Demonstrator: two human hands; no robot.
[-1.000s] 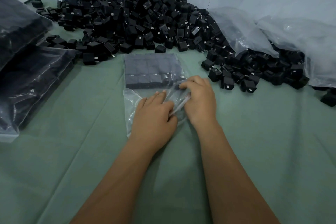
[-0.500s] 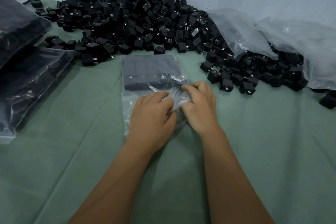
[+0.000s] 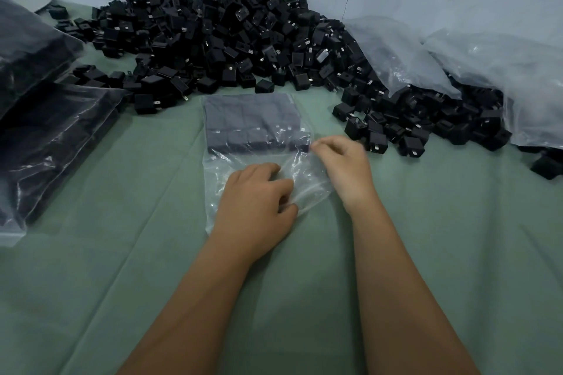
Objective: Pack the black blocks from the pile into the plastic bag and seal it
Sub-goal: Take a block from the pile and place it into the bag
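A clear plastic bag [image 3: 262, 143] lies flat on the green-covered table [image 3: 122, 253], its far half filled with black blocks [image 3: 249, 123] packed in neat rows, its near, empty end crumpled under the hands. The left hand [image 3: 257, 202] rests on that loose end, fingers curled, thumb and fingertips pinching the plastic. The right hand [image 3: 344, 166] sits at the bag's right edge – fingers bent, pinching the film just beside the packed blocks. Beyond the bag rises the big pile [image 3: 231, 39] of loose blocks, spilling right toward two crumpled clear sacks [image 3: 487, 64]. Filled bags [image 3: 45, 125] are stacked at the left.
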